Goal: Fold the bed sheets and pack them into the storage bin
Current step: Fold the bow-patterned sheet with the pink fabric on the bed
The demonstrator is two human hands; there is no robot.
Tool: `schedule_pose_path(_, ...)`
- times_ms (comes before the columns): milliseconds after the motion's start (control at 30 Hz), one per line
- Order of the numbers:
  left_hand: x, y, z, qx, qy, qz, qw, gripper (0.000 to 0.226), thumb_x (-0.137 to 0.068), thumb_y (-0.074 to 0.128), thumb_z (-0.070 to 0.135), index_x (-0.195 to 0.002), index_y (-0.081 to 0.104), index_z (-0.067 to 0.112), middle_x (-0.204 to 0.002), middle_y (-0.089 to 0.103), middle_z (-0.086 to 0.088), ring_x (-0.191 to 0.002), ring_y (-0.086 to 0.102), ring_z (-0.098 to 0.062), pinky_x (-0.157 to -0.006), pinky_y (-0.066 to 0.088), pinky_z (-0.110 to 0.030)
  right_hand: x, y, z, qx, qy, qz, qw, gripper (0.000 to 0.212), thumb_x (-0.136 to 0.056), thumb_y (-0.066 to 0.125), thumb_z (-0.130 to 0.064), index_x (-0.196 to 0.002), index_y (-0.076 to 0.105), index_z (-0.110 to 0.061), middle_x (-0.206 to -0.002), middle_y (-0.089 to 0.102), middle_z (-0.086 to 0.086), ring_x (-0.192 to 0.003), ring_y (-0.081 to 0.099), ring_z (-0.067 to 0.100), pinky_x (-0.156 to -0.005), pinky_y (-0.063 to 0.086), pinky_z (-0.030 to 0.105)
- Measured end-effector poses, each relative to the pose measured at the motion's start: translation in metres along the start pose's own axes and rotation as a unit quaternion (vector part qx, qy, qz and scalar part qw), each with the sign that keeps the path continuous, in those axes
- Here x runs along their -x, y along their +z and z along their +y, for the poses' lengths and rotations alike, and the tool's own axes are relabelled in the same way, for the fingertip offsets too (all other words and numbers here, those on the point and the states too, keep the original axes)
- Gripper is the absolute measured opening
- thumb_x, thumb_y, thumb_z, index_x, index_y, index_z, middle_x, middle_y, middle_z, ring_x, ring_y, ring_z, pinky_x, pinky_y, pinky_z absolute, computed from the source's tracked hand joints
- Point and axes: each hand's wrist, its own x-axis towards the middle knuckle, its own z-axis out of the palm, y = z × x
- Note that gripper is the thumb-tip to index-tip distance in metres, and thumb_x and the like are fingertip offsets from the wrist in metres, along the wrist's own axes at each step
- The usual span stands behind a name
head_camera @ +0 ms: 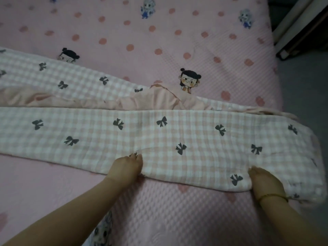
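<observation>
A pink-and-white checked sheet with dark bows (pixel 177 132) lies across the bed as a long folded band, with its plain pink underside showing along the far fold. My left hand (pixel 126 167) pinches the near edge of the band near its middle, fingers curled into the cloth. My right hand (pixel 264 181), with a thin bracelet at the wrist, grips the same near edge close to the right end, its fingers tucked under the fabric. The storage bin is not in view.
The sheet rests on a bed covered with a pink quilted spread (pixel 159 36) printed with dots and cartoon figures. The bed's right edge drops to grey floor (pixel 305 82). A dark piece of furniture with a white frame (pixel 298 23) stands at the top right.
</observation>
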Motion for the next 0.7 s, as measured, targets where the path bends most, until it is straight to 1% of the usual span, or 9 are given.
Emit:
schedule_pose_path(33, 0.008, 0.001, 0.005, 0.005, -0.005, 0.019, 1.000, 0.051, -0.014, 0.089, 0.015, -0.058, 0.067, 0.003, -0.051, 0.063, -0.008, -0.028, 0.051, -0.015, -0.027, 0.030, -0.015, 0.005, 0.002, -0.012, 0.030, -0.045, 0.082, 0.995, 0.047, -0.102, 0.021, -0.016, -0.147, 0.010, -0.017, -0.156, 0.012, -0.001, -0.141, 0.019, 0.010, -0.112, 0.013, 0.018)
schedule_pose_path(100, 0.026, 0.016, 0.015, 0.027, 0.017, 0.017, 0.999, 0.051, -0.005, 0.087, 0.012, -0.050, 0.065, 0.005, -0.044, 0.060, -0.004, -0.022, 0.045, -0.013, -0.023, 0.025, -0.014, 0.006, 0.004, -0.031, 0.039, -0.051, 0.060, 0.996, 0.047, -0.102, 0.020, -0.017, -0.148, 0.006, -0.016, -0.156, 0.008, 0.000, -0.143, 0.016, 0.011, -0.112, 0.011, 0.019)
schedule_pose_path(200, 0.060, 0.016, 0.044, 0.042, -0.015, -0.016, 0.999, 0.056, -0.021, 0.092, 0.015, -0.072, 0.072, 0.002, -0.065, 0.070, -0.011, -0.042, 0.062, -0.018, -0.031, 0.041, -0.019, 0.038, 0.021, -0.019, 0.027, -0.016, 0.007, 0.999, 0.050, -0.102, 0.021, -0.015, -0.148, 0.001, -0.012, -0.157, 0.001, 0.004, -0.144, 0.009, 0.017, -0.114, 0.009, 0.022)
schedule_pose_path(267, 0.068, 0.016, 0.050, 0.103, -0.062, -0.007, 0.993, 0.059, -0.076, 0.072, 0.017, -0.129, 0.051, 0.001, -0.130, 0.055, -0.019, -0.111, 0.060, -0.024, -0.083, 0.052, -0.028, 0.049, 0.027, -0.018, 0.016, -0.014, -0.024, 0.999, 0.056, -0.100, 0.023, -0.010, -0.146, -0.007, -0.008, -0.156, -0.009, 0.007, -0.145, -0.001, 0.022, -0.116, 0.003, 0.027)
schedule_pose_path(333, 0.078, 0.021, 0.052, 0.137, -0.074, -0.051, 0.986, 0.060, -0.097, 0.040, 0.027, -0.149, 0.012, 0.016, -0.156, 0.011, -0.008, -0.142, 0.018, -0.019, -0.113, 0.019, -0.027, 0.060, 0.026, -0.024, -0.017, -0.024, -0.037, 0.999, 0.064, -0.096, 0.028, -0.007, -0.145, -0.014, -0.007, -0.154, -0.017, 0.009, -0.144, -0.008, 0.024, -0.117, -0.002, 0.032)
schedule_pose_path(467, 0.088, 0.015, 0.044, 0.158, -0.042, -0.074, 0.984, 0.098, -0.067, 0.010, 0.075, -0.149, 0.009, 0.021, -0.157, 0.004, -0.004, -0.144, 0.008, -0.016, -0.114, 0.011, -0.027, 0.078, 0.006, -0.056, -0.088, -0.074, 0.007, 0.993, 0.077, -0.092, 0.041, -0.014, -0.146, -0.015, -0.016, -0.155, -0.018, 0.005, -0.144, -0.009, 0.019, -0.116, -0.009, 0.034)
schedule_pose_path(567, 0.092, 0.006, 0.014, 0.121, -0.047, -0.059, 0.990, 0.112, -0.045, -0.019, 0.065, -0.148, -0.005, 0.023, -0.157, -0.008, 0.000, -0.145, -0.001, -0.015, -0.116, 0.003, -0.032, 0.091, -0.016, -0.110, -0.102, -0.137, 0.055, 0.984, 0.074, -0.095, 0.038, -0.028, -0.146, -0.016, -0.021, -0.153, -0.023, 0.002, -0.143, -0.014, 0.018, -0.115, -0.011, 0.035)
schedule_pose_path(633, 0.093, 0.005, -0.023, 0.104, -0.079, -0.044, 0.990, 0.114, -0.043, -0.026, 0.071, -0.146, -0.017, 0.023, -0.151, -0.024, 0.003, -0.144, -0.011, -0.017, -0.115, -0.004, -0.038, 0.092, -0.029, -0.162, -0.101, -0.162, 0.070, 0.979, 0.066, -0.098, 0.030, -0.036, -0.146, -0.015, -0.026, -0.149, -0.030, -0.003, -0.142, -0.018, 0.019, -0.114, -0.011, 0.042)
schedule_pose_path(700, 0.088, 0.006, -0.069, 0.086, -0.110, -0.035, 0.990, 0.095, -0.064, -0.019, 0.076, -0.144, -0.020, 0.025, -0.146, -0.031, 0.003, -0.143, -0.015, -0.021, -0.114, -0.006, -0.045, 0.089, -0.043, -0.216, -0.089, -0.172, 0.071, 0.978, 0.056, -0.100, 0.022, -0.036, -0.146, -0.010, -0.031, -0.148, -0.032, -0.006, -0.141, -0.022, 0.022, -0.113, -0.009, 0.050)
